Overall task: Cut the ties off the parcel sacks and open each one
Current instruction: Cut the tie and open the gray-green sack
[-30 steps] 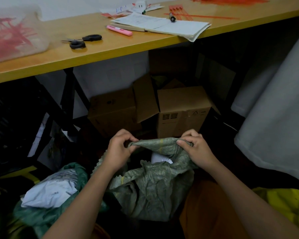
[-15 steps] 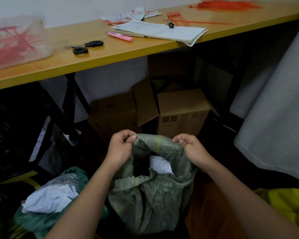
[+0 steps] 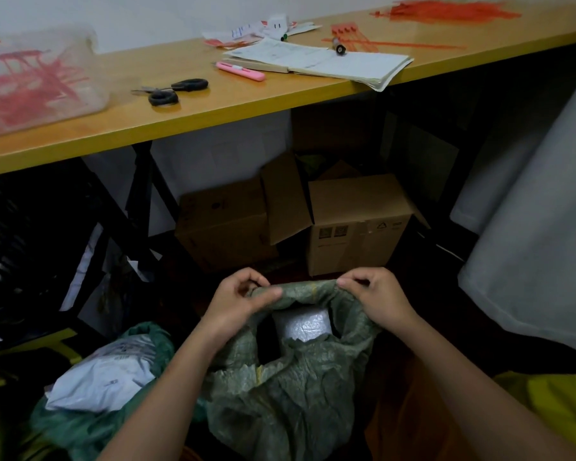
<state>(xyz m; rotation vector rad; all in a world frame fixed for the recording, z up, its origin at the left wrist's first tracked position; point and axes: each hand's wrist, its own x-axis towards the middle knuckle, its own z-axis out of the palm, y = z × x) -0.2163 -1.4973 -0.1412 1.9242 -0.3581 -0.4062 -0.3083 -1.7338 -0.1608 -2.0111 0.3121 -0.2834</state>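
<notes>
Head view: one grey-green woven sack (image 3: 290, 397), crumpled and upright on the floor below the desk (image 3: 213, 111), mouth spread open, one pale bubble-wrapped parcel (image 3: 301, 324) showing inside. Left hand (image 3: 236, 302) pinching the far rim at the left, fingers (image 3: 266, 298) curled round the fabric. Right hand (image 3: 376, 296) pinching the same rim at the right, likewise curled on the weave. Just beside it, to the left, a second sack (image 3: 80, 424), darker green, already open, white mailers (image 3: 103, 380) lying in its mouth. On the desk: one pair of black scissors (image 3: 173, 91), one pink utility knife (image 3: 240, 70), one open notebook (image 3: 323, 59). Two cardboard boxes (image 3: 356, 224) underneath.
</notes>
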